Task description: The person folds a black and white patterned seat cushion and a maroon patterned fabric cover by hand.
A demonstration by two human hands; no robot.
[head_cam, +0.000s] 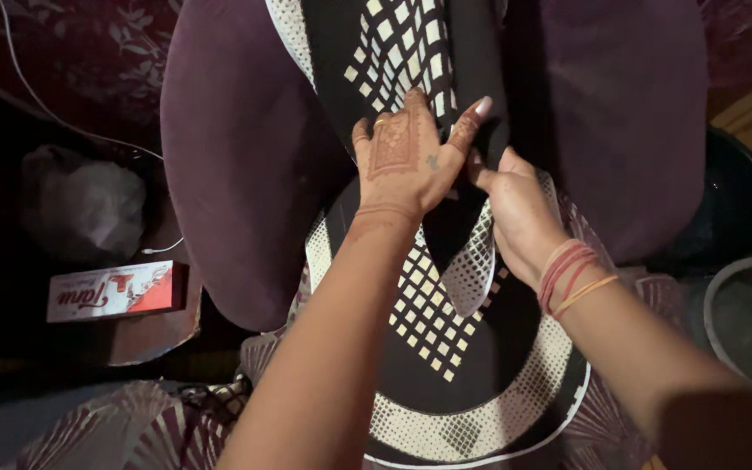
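The left hand (404, 161) lay flat, palm down, on a black cloth (446, 348) printed with cream diamond checks, its forearm reaching up from the bottom edge of the view. Its fingers were spread over the fabric, the thumb stretched out to the right with a pale nail showing, and a brown henna pattern covered the back of the hand. The right hand (515, 209) came in from the lower right, wrist bent, wearing red and orange bangles (572, 277). Its fingers were curled and tucked into a fold of the black cloth just under the left thumb, pinching the fabric there; the fingertips themselves were hidden by the cloth. The two hands touched at that fold.

The cloth ran from the top middle down to the bottom middle, draped over a rounded purple cushion (237, 165), and ended in a curved cream-dotted border.

At the left, in shadow, a flat rectangular carton (115, 292) in white and red lay on a dark surface. Above it sat a crumpled pale plastic bag (84, 204), with a thin white cable (36, 100) running past it. At the right edge stood a dark round basin (741, 200) and a grey bowl (750, 318).
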